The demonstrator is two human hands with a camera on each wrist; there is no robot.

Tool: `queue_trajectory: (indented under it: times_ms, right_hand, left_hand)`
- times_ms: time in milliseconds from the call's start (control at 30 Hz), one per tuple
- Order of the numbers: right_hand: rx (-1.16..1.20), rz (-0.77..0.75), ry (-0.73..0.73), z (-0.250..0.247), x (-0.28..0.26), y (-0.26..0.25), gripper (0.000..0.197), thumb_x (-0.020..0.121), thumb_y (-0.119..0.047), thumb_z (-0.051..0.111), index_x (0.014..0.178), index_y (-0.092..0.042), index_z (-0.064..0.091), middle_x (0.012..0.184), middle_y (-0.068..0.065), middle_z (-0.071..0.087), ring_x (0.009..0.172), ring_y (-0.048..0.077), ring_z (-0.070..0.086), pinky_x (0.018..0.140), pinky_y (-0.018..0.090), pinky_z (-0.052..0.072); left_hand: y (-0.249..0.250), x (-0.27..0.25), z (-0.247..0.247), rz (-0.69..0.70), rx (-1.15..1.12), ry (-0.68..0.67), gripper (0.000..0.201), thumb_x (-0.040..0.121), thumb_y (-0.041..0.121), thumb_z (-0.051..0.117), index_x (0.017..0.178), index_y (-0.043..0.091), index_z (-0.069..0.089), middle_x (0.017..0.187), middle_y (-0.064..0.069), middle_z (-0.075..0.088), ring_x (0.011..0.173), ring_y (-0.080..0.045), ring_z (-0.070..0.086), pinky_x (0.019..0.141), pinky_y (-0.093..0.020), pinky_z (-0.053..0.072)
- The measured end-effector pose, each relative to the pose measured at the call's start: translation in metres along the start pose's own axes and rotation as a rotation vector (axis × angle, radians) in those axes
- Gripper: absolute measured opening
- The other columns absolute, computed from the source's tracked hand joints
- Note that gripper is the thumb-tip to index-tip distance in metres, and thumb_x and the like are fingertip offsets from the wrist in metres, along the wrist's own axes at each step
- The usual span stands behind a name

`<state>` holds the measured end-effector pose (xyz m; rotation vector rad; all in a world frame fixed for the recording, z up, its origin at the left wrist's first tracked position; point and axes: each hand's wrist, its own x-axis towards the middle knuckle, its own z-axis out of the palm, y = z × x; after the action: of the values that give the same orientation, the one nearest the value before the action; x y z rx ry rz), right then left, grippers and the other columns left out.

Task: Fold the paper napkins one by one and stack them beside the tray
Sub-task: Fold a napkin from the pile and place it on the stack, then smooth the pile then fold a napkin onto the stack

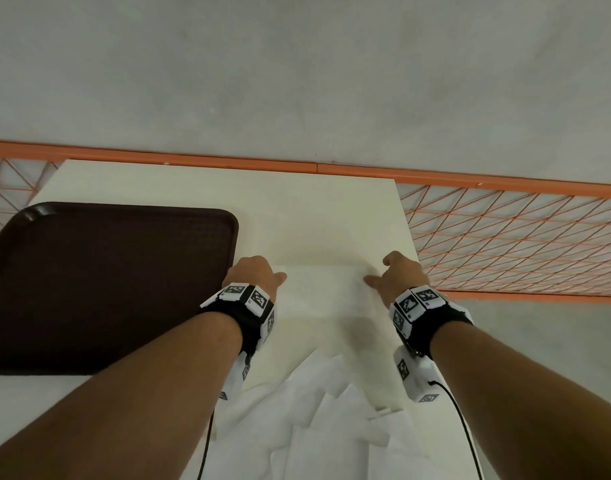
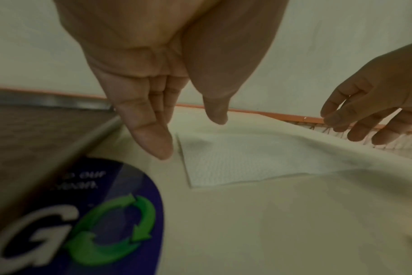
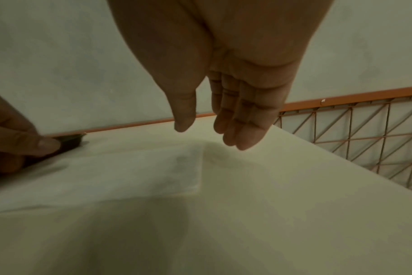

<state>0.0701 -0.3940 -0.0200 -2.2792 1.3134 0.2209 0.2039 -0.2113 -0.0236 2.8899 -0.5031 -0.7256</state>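
Note:
A folded white napkin (image 1: 326, 292) lies flat on the cream table (image 1: 228, 188), just right of the dark brown tray (image 1: 100, 282). My left hand (image 1: 259, 271) hovers at the napkin's left edge, fingers straight and holding nothing; in the left wrist view the left hand (image 2: 174, 130) hangs just above the napkin (image 2: 247, 160). My right hand (image 1: 397, 275) hovers at the right edge, also with relaxed fingers; in the right wrist view the right hand (image 3: 214, 130) is clear of the napkin (image 3: 141, 173). A heap of unfolded napkins (image 1: 318, 420) lies near me.
An orange wire mesh railing (image 1: 522, 244) runs along the table's right and far sides. The table's right edge is close to my right hand. A purple label with a green arrow logo (image 2: 101, 219) shows beside the tray in the left wrist view.

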Motion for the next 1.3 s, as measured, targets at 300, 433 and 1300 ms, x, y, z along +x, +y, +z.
queue_trajectory:
  times_ms: [300, 433, 1300]
  right_hand:
    - [-0.161, -0.329, -0.278, 0.014, -0.131, 0.038, 0.019, 0.088, -0.031, 0.063, 0.106, -0.026, 0.064, 0.098, -0.009, 0.066, 0.091, 0.015, 0.06, 0.082, 0.028, 0.048]
    - [-0.189, -0.299, -0.321, 0.024, -0.167, 0.068, 0.018, 0.089, -0.031, 0.061, 0.106, -0.028, 0.064, 0.103, -0.008, 0.067, 0.092, 0.015, 0.061, 0.083, 0.028, 0.05]
    - [0.007, -0.453, -0.457, 0.032, -0.2, 0.099, 0.029, 0.09, -0.024, 0.061, 0.119, -0.023, 0.053, 0.095, -0.003, 0.065, 0.081, 0.012, 0.061, 0.066, 0.02, 0.045]
  left_hand:
    - [-0.036, -0.109, 0.011, 0.294, 0.085, -0.021, 0.036, 0.095, 0.044, 0.048, 0.117, 0.018, 0.058, 0.117, -0.003, 0.061, 0.106, -0.025, 0.057, 0.084, -0.034, 0.047]
    - [-0.044, -0.157, 0.039, 0.45, 0.058, -0.137, 0.032, 0.093, 0.044, 0.051, 0.117, 0.024, 0.059, 0.117, 0.002, 0.059, 0.108, -0.018, 0.056, 0.092, -0.033, 0.045]
    - [-0.035, -0.284, 0.153, 0.426, -0.182, 0.025, 0.056, 0.092, 0.06, 0.041, 0.132, 0.022, 0.047, 0.129, 0.009, 0.046, 0.12, -0.009, 0.041, 0.099, -0.021, 0.036]
